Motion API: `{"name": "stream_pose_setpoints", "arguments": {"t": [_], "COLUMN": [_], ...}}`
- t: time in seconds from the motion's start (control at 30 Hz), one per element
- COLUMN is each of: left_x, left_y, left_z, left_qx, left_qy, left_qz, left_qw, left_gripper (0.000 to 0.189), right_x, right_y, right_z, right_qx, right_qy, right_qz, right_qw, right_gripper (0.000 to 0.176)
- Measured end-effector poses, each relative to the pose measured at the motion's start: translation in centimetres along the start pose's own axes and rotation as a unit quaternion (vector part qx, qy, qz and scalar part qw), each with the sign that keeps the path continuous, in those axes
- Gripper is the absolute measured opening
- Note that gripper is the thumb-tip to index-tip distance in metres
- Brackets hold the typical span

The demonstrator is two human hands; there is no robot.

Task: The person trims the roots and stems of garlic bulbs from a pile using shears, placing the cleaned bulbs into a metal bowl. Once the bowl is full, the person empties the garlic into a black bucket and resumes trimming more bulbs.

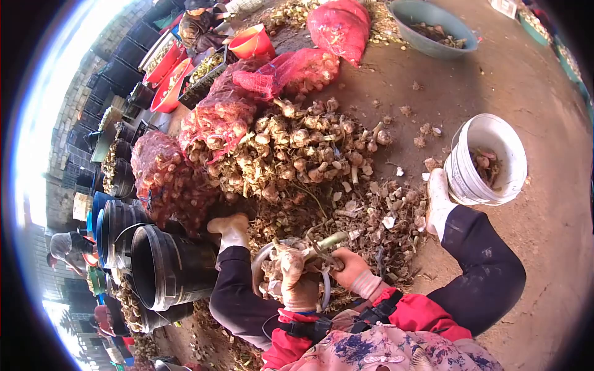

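Note:
Over a pale-rimmed container (258,269) between my legs, my left hand (294,281) is closed around a garlic plant. Its pale green stalk (335,240) sticks out to the right. My right hand (352,268) is wrapped round the handles of metal clippers (323,254), whose jaws lie at the stalk. Whether the blades have cut into it I cannot make out. Several garlic bulbs show inside the container, partly hidden by my left hand. Just ahead of my feet rises a big heap of untrimmed garlic (303,145).
Dry trimmings (387,216) cover the ground ahead. Red mesh sacks (216,120) of garlic flank the heap. A white bucket (456,162) with scraps stands by my right foot, a black bucket (162,272) to my left. A green basin (427,44) lies farther off. Other people work at left.

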State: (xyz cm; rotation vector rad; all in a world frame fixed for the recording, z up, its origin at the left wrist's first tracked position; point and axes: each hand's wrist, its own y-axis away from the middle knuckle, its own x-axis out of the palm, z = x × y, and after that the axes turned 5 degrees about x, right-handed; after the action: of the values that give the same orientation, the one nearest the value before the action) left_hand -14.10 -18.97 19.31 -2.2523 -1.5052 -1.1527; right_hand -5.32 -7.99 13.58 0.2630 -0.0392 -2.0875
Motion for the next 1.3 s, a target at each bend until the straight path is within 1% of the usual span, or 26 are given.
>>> {"name": "stream_pose_setpoints", "arguments": {"t": [0.03, 0.1, 0.17, 0.23, 0.27, 0.3, 0.33, 0.37, 0.4, 0.43, 0.53, 0.57, 0.63, 0.67, 0.73, 0.77, 0.87, 0.93, 0.97, 1.0, 1.03, 1.07, 1.1, 1.17, 1.27, 1.3], "left_x": [-0.1, 0.9, 3.4, 1.7, 1.1, -2.9, -5.2, -6.3, -4.5, -3.0, -0.6, 0.8, 3.4, 3.9, 3.6, 1.0, 0.7, 1.8, 3.1, 2.6, 2.1, 1.3, 1.7, 1.0, 2.6, 3.7], "left_y": [0.1, 0.8, 0.5, 0.9, -0.3, -1.3, -1.2, -1.5, -1.6, -2.9, -9.6, -12.1, -17.5, -20.4, -25.4, -28.6, -30.4, -27.9, -26.2, -24.4, -22.6, -20.2, -17.9, -13.6, -8.0, -6.5], "left_z": [0.2, -0.7, -2.8, -6.1, -7.3, -8.1, -9.0, -9.1, -9.3, -8.7, -1.6, 1.8, 8.9, 12.6, 19.6, 23.3, 25.8, 23.0, 20.5, 19.2, 18.0, 15.9, 13.7, 10.1, 5.7, 4.1], "left_qx": [0.008, 0.018, 0.077, 0.002, -0.007, -0.053, -0.022, 0.012, -0.024, 0.066, 0.063, 0.011, 0.004, -0.104, -0.102, -0.150, -0.211, -0.261, -0.278, -0.289, -0.300, -0.272, -0.326, -0.304, -0.249, -0.282], "left_qy": [0.002, 0.032, 0.013, -0.091, -0.166, -0.291, -0.541, -0.750, -0.917, -0.923, -0.766, -0.697, -0.722, -0.703, -0.765, -0.747, -0.749, -0.467, -0.451, -0.409, -0.366, -0.388, -0.369, -0.442, -0.370, -0.284], "left_qz": [0.016, 0.026, 0.075, 0.026, 0.123, 0.111, 0.093, 0.069, 0.078, 0.140, 0.118, 0.131, 0.169, 0.129, 0.018, -0.037, -0.042, 0.004, 0.075, 0.073, 0.071, 0.143, 0.106, 0.216, 0.241, 0.168], "left_qw": [1.000, 0.999, 0.994, 0.995, 0.978, 0.949, 0.836, 0.658, 0.390, 0.351, 0.629, 0.705, 0.671, 0.692, 0.635, 0.647, 0.626, 0.845, 0.845, 0.862, 0.878, 0.869, 0.864, 0.816, 0.862, 0.901], "left_gripper": [0.037, 0.038, 0.035, 0.031, 0.044, 0.074, 0.086, 0.097, 0.098, 0.087, 0.047, 0.038, 0.036, 0.042, 0.052, 0.053, 0.041, 0.027, 0.021, 0.021, 0.025, 0.036, 0.043, 0.056, 0.084, 0.086], "right_x": [0.4, 0.7, 2.9, 0.7, -0.8, -1.5, -1.8, -2.0, -2.1, -2.3, -2.3, -2.6, -2.7, -2.7, -2.9, -3.4, -5.1, -5.5, -5.9, -7.8, -7.2, -7.6, -8.4, -9.4, -8.1, -7.2], "right_y": [-0.2, 0.3, 2.3, 2.0, 1.4, 1.0, 0.8, 0.5, 0.1, -0.4, -1.5, -1.9, -2.7, -2.9, -2.9, -2.9, -3.4, -3.6, -4.1, -5.0, -5.2, -5.4, -5.7, -5.1, -3.5, -3.0], "right_z": [-0.9, -5.7, -19.2, -16.2, -14.0, -13.0, -12.9, -12.8, -12.6, -12.3, -11.6, -10.5, -10.4, -10.6, -11.1, -11.1, -9.4, -9.7, -9.6, -6.5, -8.3, -7.5, -6.2, -3.0, -0.5, -0.1], "right_qx": [-0.032, 0.122, 0.268, 0.329, 0.386, 0.383, 0.351, 0.317, 0.334, 0.350, 0.369, 0.372, 0.399, 0.384, 0.374, 0.377, 0.410, 0.376, 0.348, 0.379, 0.273, 0.243, 0.214, 0.206, 0.119, 0.101], "right_qy": [-0.032, -0.018, 0.052, 0.021, -0.013, -0.114, -0.164, -0.212, -0.249, -0.284, -0.337, -0.349, -0.332, -0.336, -0.379, -0.417, -0.425, -0.386, -0.325, -0.343, -0.378, -0.409, -0.437, -0.435, -0.402, -0.395], "right_qz": [-0.013, 0.046, 0.081, 0.051, 0.012, -0.022, -0.075, -0.129, -0.161, -0.192, -0.226, -0.228, -0.223, -0.228, -0.224, -0.215, -0.212, -0.243, -0.267, -0.264, -0.309, -0.314, -0.319, -0.258, -0.090, -0.052], "right_qw": [0.999, 0.991, 0.958, 0.943, 0.922, 0.917, 0.919, 0.915, 0.895, 0.872, 0.836, 0.829, 0.825, 0.829, 0.816, 0.799, 0.778, 0.806, 0.838, 0.818, 0.829, 0.822, 0.813, 0.838, 0.903, 0.912], "right_gripper": [0.022, 0.023, 0.023, 0.022, 0.022, 0.023, 0.022, 0.022, 0.020, 0.019, 0.016, 0.016, 0.018, 0.019, 0.019, 0.020, 0.017, 0.020, 0.022, 0.026, 0.030, 0.031, 0.031, 0.033, 0.031, 0.031]}}
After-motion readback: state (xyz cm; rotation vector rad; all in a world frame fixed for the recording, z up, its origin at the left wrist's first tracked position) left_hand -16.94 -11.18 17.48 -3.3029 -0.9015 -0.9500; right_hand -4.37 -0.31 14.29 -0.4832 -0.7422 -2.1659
